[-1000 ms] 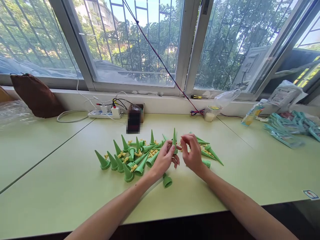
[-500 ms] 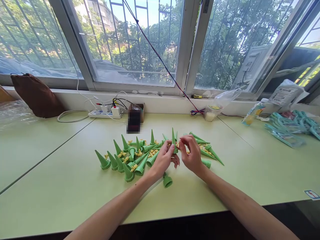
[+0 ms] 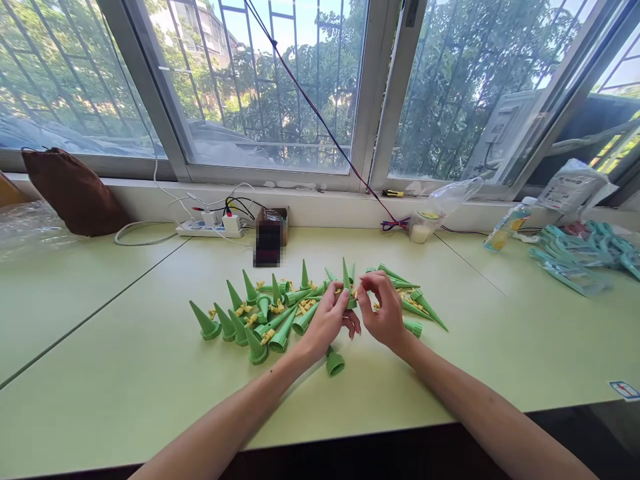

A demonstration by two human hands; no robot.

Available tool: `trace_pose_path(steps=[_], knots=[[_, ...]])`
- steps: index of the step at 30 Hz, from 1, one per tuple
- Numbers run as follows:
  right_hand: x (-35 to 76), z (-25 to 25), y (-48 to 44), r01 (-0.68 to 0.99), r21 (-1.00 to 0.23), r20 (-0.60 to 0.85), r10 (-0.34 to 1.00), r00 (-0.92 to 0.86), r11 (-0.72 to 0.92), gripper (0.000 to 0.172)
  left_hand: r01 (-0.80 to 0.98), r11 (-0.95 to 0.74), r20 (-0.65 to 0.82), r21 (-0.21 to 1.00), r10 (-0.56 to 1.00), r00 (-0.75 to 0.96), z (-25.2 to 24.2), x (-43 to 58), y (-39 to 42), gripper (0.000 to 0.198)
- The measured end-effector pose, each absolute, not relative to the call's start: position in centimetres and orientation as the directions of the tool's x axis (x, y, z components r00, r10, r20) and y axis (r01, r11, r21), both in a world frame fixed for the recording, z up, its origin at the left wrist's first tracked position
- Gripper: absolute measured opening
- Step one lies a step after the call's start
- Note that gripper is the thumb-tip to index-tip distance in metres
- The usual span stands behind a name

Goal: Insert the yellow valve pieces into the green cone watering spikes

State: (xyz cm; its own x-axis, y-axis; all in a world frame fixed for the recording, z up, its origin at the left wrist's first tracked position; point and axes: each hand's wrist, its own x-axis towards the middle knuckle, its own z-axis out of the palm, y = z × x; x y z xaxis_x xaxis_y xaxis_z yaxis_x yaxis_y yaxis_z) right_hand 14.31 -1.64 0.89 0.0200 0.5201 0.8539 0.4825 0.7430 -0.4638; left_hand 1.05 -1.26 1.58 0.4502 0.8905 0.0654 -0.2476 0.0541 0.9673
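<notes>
Shifted a touch since 1 s ago: green cone [image 3: 346, 279] sits slightly further L, w/ R hand [image 3: 384, 310] drawn in closer. Nearest: loose cone [image 3: 335, 364], just nearside of L hand [image 3: 325, 317], wide mouth facing the person & a bit R. Next, L hand grips green cone low, near its base, b/w thumb & fingers. R hand just beside, thumb & index tips bunched; can't tell if a small part's b/w them. Green cone prob. light, stiff, smooth plastic, not v. fragile; tip likely weakest. Best hold: wide base end, as L hand has it. Long axis approx. vertical, tip up, leaning slightly L. Beyond L hand, to its L: upright cones [image 3: 206, 323] & yellow pieces [image 3: 305, 307]. R of R hand: lying cone [image 3: 431, 312], tip R & nearside. Far L of both hands: power strip [image 3: 187, 229] at back of counter [image 3: 125, 373].
</notes>
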Motion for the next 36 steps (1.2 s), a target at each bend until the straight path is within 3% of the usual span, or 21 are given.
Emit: trace_pose_path(steps=[23,36], knots=[[13.97,1.26,-1.98,0.492,-0.412,0.872,0.489,-0.031,0.766,0.02,-0.279,0.019,0.109,0.96,0.893,0.436,1.17,1.19,-1.24,0.028],[13.94,1.27,-2.07,0.484,-0.407,0.876,0.481,-0.032,0.775,0.019,-0.238,-0.047,0.142,0.97,0.906,0.4,1.45,1.21,-1.59,0.039]])
